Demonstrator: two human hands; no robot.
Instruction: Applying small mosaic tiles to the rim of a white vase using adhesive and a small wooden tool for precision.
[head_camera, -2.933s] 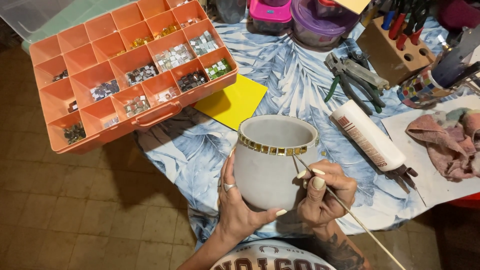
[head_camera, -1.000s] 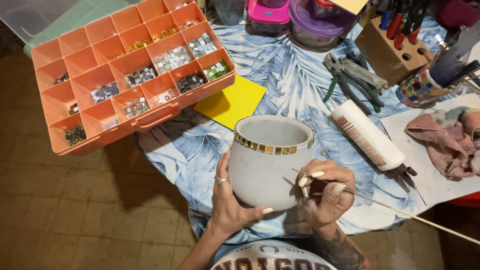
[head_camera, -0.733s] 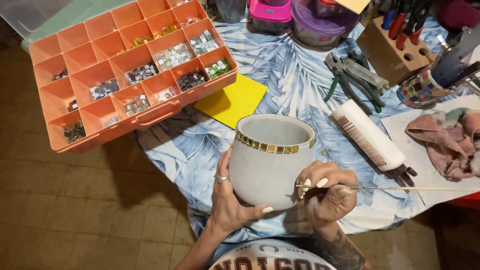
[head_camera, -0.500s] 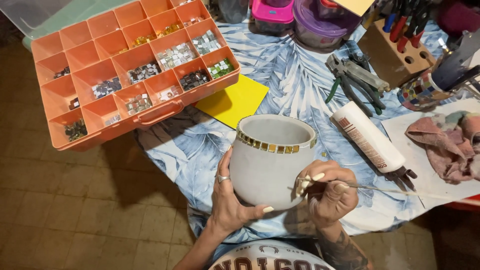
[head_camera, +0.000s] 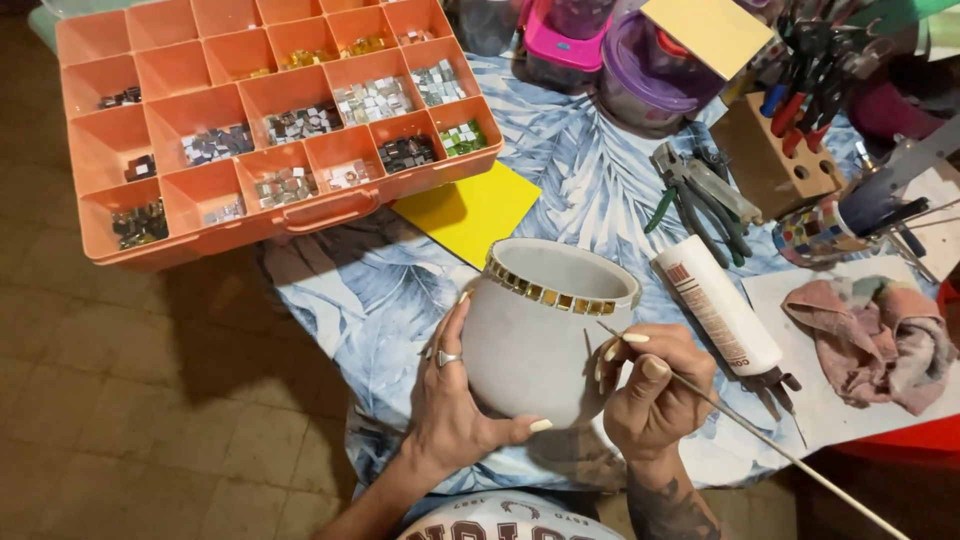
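A round grey pot (head_camera: 535, 335) with a band of small gold tiles under its rim stands tilted at the table's near edge. My left hand (head_camera: 450, 400) cups its left side and bottom, a ring on one finger. My right hand (head_camera: 655, 395) pinches a long thin stick (head_camera: 760, 440), whose tip touches the pot's wall just below the gold band on the right. The stick's free end runs down to the lower right.
An orange compartment box (head_camera: 250, 120) of small mosaic tiles overhangs the table's left. A yellow sheet (head_camera: 470, 210), a white glue tube (head_camera: 715, 315), pliers (head_camera: 695, 195), a pink rag (head_camera: 870, 335), a wooden tool block (head_camera: 775, 165) and purple and pink tubs (head_camera: 640, 80) lie around.
The stick swung from lying nearly level out to the right back to a steep slant, and its tip rose to the pot's wall under the gold band. My left hand stayed on the pot.
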